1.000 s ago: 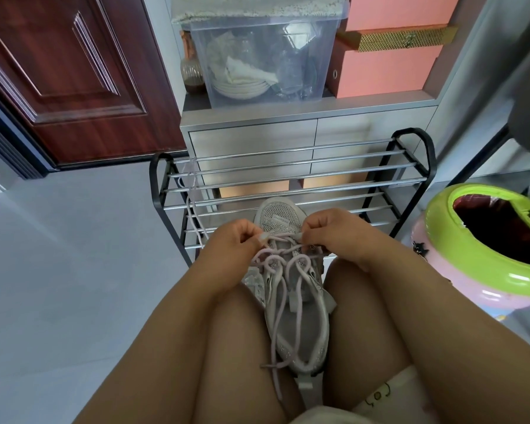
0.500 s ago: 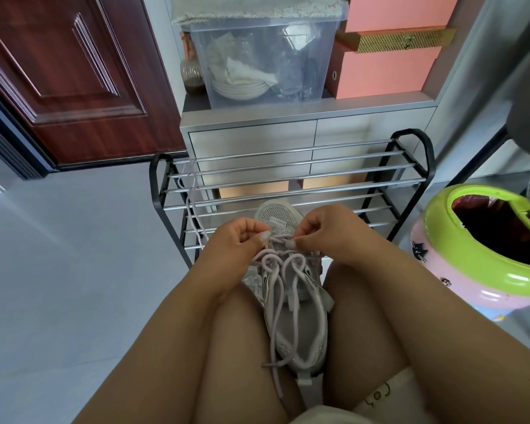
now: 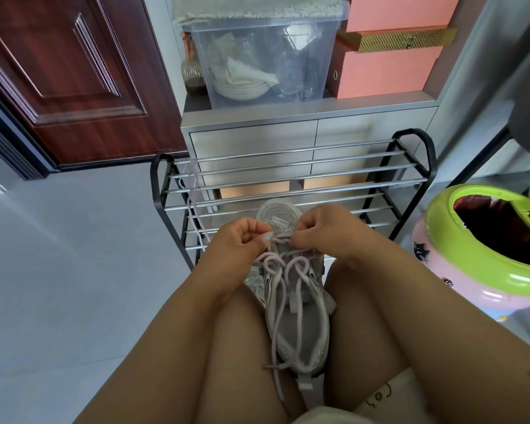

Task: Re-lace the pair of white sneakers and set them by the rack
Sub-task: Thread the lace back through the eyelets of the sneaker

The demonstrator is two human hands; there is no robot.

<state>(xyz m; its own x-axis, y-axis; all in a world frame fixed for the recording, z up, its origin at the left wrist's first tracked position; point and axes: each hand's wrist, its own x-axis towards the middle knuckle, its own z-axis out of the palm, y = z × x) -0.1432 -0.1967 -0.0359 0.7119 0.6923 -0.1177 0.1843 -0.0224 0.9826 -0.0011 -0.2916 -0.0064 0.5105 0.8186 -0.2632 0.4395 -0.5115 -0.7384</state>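
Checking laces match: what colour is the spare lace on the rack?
Pale lilac, the spare lace hanging over the shoe rack; head view.

Single head-worn view, wide-angle, looking forward and down; lap close below, shoe rack point(image 3: 291, 166) just beyond.

— What stands behind?

— A dark reddish-brown panelled wooden door point(image 3: 74, 75) at the upper left, and beside it a pale grey cabinet with flat drawer fronts point(image 3: 251, 142).

— And on top of the cabinet?

— A clear plastic storage box point(image 3: 266, 56) with plates and glassware inside, a small glass jar point(image 3: 192, 71) to its left, and salmon-pink boxes point(image 3: 386, 68) to its right with a gold mesh-patterned box point(image 3: 404, 41) between them.

— The floor?

— Smooth light grey tiles point(image 3: 68, 270), evenly lit by soft daylight. At the right sits a round pink tub with a lime-green rim point(image 3: 478, 264).
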